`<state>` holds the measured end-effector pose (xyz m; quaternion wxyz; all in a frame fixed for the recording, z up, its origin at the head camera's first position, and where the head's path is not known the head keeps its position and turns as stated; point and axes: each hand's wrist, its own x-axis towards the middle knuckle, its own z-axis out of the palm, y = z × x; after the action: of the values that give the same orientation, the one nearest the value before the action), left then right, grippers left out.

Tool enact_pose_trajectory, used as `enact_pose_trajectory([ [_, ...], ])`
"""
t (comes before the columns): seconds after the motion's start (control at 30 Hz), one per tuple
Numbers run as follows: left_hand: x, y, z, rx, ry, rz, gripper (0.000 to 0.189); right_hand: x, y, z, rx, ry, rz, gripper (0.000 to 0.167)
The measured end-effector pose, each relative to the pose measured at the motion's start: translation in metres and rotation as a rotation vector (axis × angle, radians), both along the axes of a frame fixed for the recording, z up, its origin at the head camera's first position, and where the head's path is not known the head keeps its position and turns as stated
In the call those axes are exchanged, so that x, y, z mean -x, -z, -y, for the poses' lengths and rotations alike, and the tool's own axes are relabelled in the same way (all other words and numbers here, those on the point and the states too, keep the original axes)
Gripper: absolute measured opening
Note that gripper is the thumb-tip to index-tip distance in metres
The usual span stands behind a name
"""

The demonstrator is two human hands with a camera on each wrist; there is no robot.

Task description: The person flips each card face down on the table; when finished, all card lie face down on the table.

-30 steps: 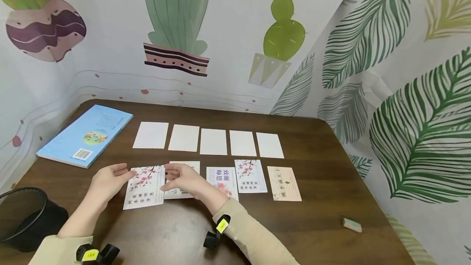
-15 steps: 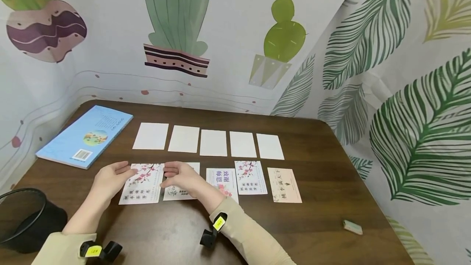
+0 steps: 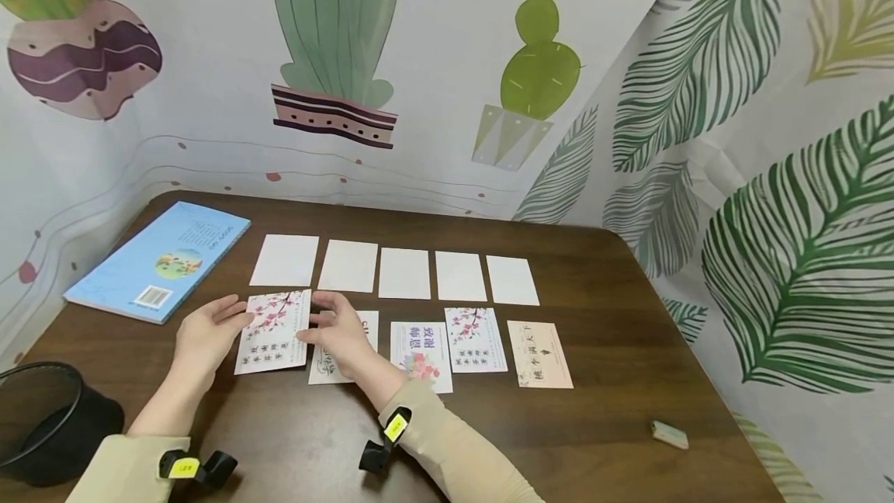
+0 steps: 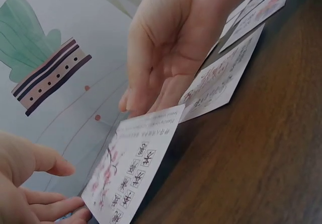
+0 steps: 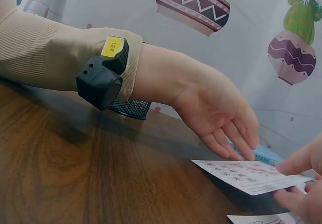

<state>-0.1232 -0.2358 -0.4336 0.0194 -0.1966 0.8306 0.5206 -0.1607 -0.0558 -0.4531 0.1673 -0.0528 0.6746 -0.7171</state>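
A white card with pink blossom branches and dark writing point(image 3: 275, 336) is held slightly above the table, at the left end of the near row of cards. My right hand point(image 3: 345, 336) pinches its right edge, thumb on top and fingers below, as the right wrist view shows. At the opposite edge, the fingertips of my left hand point(image 3: 207, 338) touch the card, while its thumb stands off in the left wrist view. Partly under my right hand lies a card with dark script point(image 3: 331, 367). To the right follow a purple-lettered card point(image 3: 421, 355), another blossom card point(image 3: 476, 340) and a cream card point(image 3: 540, 354).
Several blank white cards point(image 3: 405, 273) form a row farther back on the dark wooden table point(image 3: 601, 410). A blue book point(image 3: 161, 258) lies at the left back. A black mesh container point(image 3: 77, 437) stands front left, and a small pale block point(image 3: 669, 435) lies right.
The blossom card between my hands first shifted slightly left and toward me, then moved up and away toward the blank cards. My right forearm has moved left.
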Motion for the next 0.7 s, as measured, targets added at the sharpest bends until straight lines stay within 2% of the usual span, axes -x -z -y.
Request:
enact_pose_trajectory([
  [0.1, 0.000, 0.002, 0.001, -0.029, -0.005, -0.012, 0.060, 0.002, 0.001, 0.004, -0.003, 0.034, -0.003, 0.060],
  [0.17, 0.000, 0.003, 0.002, -0.051, -0.008, -0.024, 0.061, 0.004, 0.001, 0.005, -0.001, 0.028, 0.003, 0.059],
  [0.43, 0.001, 0.005, 0.000, -0.060, -0.049, -0.085, 0.057, 0.010, 0.006, 0.002, 0.011, -0.106, 0.068, 0.041],
  [0.7, -0.002, 0.004, -0.002, -0.084, -0.066, -0.092, 0.057, 0.012, 0.007, 0.003, 0.039, -0.190, 0.124, 0.039],
])
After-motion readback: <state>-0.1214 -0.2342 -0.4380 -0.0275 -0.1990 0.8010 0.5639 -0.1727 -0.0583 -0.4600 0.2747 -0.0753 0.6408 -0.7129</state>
